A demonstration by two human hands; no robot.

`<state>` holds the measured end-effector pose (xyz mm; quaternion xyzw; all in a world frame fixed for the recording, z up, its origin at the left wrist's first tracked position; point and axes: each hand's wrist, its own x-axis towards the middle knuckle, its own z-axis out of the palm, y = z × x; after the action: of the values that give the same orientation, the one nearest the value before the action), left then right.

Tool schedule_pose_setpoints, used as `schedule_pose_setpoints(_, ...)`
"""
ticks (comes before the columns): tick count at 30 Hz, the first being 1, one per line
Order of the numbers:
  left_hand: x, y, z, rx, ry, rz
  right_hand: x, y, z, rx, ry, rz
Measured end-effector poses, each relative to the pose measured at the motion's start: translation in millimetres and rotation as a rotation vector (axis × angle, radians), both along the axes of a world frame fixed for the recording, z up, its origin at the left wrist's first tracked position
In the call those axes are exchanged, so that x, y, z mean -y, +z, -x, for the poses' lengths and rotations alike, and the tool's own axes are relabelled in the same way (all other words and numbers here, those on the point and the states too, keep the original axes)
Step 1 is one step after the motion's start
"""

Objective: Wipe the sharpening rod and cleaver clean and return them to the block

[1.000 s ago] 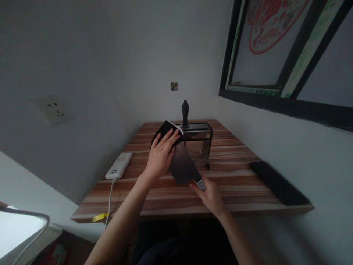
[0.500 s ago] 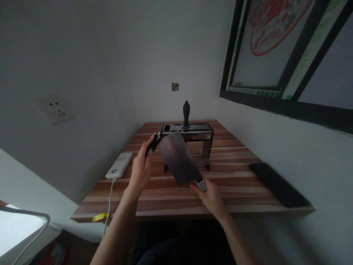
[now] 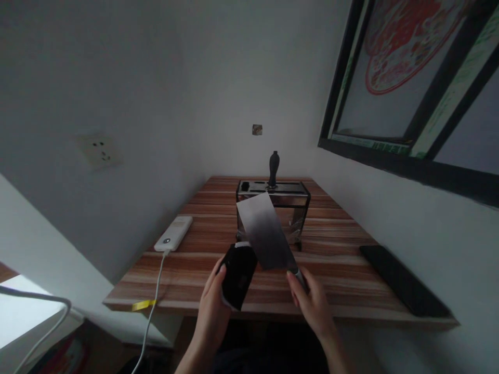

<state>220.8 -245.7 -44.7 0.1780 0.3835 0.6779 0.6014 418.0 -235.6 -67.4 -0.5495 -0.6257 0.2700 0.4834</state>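
A cleaver (image 3: 268,231) is held up over the table, its broad blade pointing up and to the left. My right hand (image 3: 312,298) is closed around its handle. Closed on a black cloth (image 3: 239,272) with a whitish edge, my left hand (image 3: 216,296) is just left of the blade. Whether the cloth touches the blade, I cannot tell. Behind the cleaver stands a knife block (image 3: 296,200) with a metal slotted top and see-through sides. One black handle (image 3: 274,169) sticks up from it. The blade hides part of the block.
A white power bank (image 3: 175,234) with a white cable (image 3: 156,296) lies at the table's left edge. On the right lies a flat black object (image 3: 403,280). The wood-grain table (image 3: 331,254) stands between walls, with a framed picture (image 3: 405,78) on the right.
My left hand has come down from beside the blade's upper corner to its lower left, and the black cloth now shows more fully. The cleaver has turned more upright. The view has shifted slightly.
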Motion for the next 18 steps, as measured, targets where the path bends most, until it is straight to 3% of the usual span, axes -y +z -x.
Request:
schedule_pose_setpoints(5, -3.8, 12.7, -13.9, 0.287, -0.021, 0.018, 13.0, 4.8, 7.3, 0.161, -0.116, -0.143)
schedule_pose_setpoints(11, 1.4, 10.6, -22.2, 0.42, -0.124, 0.08, 23.4, -1.4, 25.8, 0.369, -0.13, -0.238)
schedule_pose_setpoints(18, 2.7, 4.4, -17.8, 0.52, -0.25, 0.063, 26.1, -1.1, 36.5, 0.552, -0.084, -0.102)
